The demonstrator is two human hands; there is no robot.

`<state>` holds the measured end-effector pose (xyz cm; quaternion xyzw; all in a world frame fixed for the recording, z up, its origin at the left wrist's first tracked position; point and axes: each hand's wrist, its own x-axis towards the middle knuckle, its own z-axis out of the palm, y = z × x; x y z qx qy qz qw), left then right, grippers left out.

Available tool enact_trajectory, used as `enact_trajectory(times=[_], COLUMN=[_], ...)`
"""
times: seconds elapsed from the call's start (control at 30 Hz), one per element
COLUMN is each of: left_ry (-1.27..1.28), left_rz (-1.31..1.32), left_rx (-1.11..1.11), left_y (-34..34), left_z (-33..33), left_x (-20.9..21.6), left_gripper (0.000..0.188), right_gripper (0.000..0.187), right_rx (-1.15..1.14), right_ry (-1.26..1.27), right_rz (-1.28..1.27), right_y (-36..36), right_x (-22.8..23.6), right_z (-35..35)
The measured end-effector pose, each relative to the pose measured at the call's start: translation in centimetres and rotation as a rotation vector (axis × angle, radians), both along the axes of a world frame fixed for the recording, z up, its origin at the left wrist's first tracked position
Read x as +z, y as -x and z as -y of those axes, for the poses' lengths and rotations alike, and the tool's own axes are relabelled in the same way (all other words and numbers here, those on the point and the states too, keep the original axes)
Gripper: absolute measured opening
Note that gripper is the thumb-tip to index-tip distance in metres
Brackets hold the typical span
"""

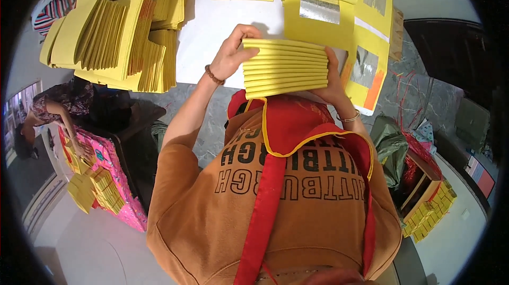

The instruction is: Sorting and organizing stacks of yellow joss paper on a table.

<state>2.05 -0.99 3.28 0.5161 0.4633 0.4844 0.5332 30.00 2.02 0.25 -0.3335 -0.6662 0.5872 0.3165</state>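
Both ends of a yellow folded bundle (285, 68) are held, my left hand (229, 57) pinching one, my right hand (333, 84) clasping the other; its folds run crosswise between them, at the white tabletop's (204, 33) near edge.

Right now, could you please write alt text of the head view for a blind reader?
A person's left grip and right grip hold a thick block of folded yellow paper-like pieces over the near edge of a white tabletop. Thick yellow stacks lie at its left; flat yellow sheets with silvery rectangles lie at its right.
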Motion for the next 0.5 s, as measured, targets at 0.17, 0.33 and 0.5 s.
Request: enact_trajectory(times=[0.17,0.33,0.5], left_ry=[-0.145,0.027,0.047], left_rz=[-0.407,-0.315,-0.404], left_rx=[-0.236,-0.140,-0.141], left_y=[0.3,-0.3,-0.8], left_z=[1.9,3.9,4.5], left_x=[3.6,1.6,2.9], left_gripper=[0.022,0.022,0.024], right_gripper=[0.107,0.101,0.093], right_rx=[0.073,0.180,0.194], right_ry=[-0.025,-0.011,-0.021], right_rz=[0.061,0.159,0.198], right_y=[-1.0,-0.7,-0.5], right_x=[0.9,2.5,2.6], right_z=[0.5,0.0,0.0])
